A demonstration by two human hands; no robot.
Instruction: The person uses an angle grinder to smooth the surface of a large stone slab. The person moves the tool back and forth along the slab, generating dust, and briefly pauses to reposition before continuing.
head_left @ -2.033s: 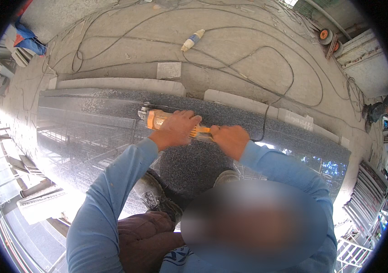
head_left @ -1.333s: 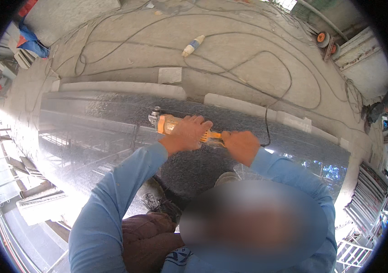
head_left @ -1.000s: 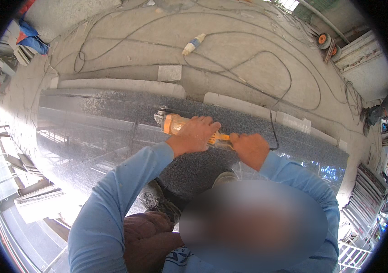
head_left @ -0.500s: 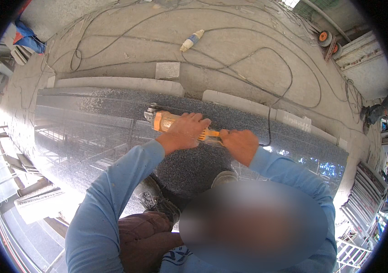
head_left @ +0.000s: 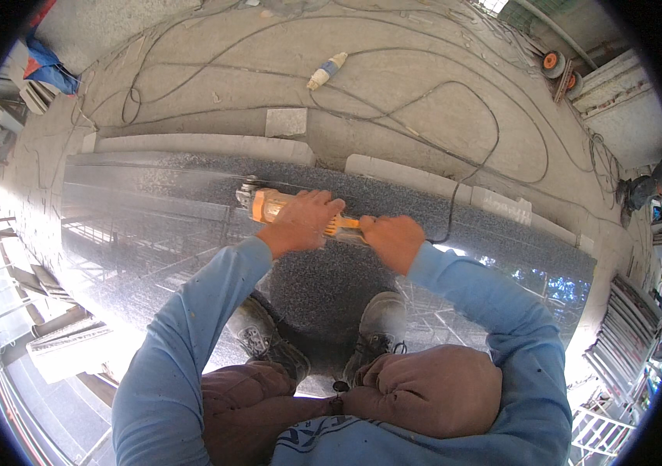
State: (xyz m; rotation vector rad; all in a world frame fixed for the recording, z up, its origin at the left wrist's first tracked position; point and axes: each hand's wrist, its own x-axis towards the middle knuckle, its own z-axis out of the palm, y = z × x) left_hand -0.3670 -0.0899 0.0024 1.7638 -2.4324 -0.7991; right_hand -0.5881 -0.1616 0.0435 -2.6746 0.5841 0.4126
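Observation:
An orange angle grinder (head_left: 270, 205) lies across a polished dark speckled stone slab (head_left: 152, 256). My left hand (head_left: 305, 220) is wrapped over the grinder's body from above. Behind it, my right hand (head_left: 394, 239) is closed round the rear handle, where a black cord leaves. The metal disc head (head_left: 249, 191) points left and rests at or just over the slab, near a long pale line cut along its far side. Pale dust streams left from the disc. My left palm and the fingers' undersides are hidden.
My boots (head_left: 381, 318) stand on the slab. Pale stone strips (head_left: 199, 144) line its far edge, with a small block (head_left: 286, 122) beyond. Long black cables loop over the dusty floor around a white and blue plug connector (head_left: 327, 71). Stacked metal frames (head_left: 618, 326) stand at right.
Both hands and the grinder have shifted slightly left along the slab. A dust plume now shows left of the disc. My right boot and knee have come into view.

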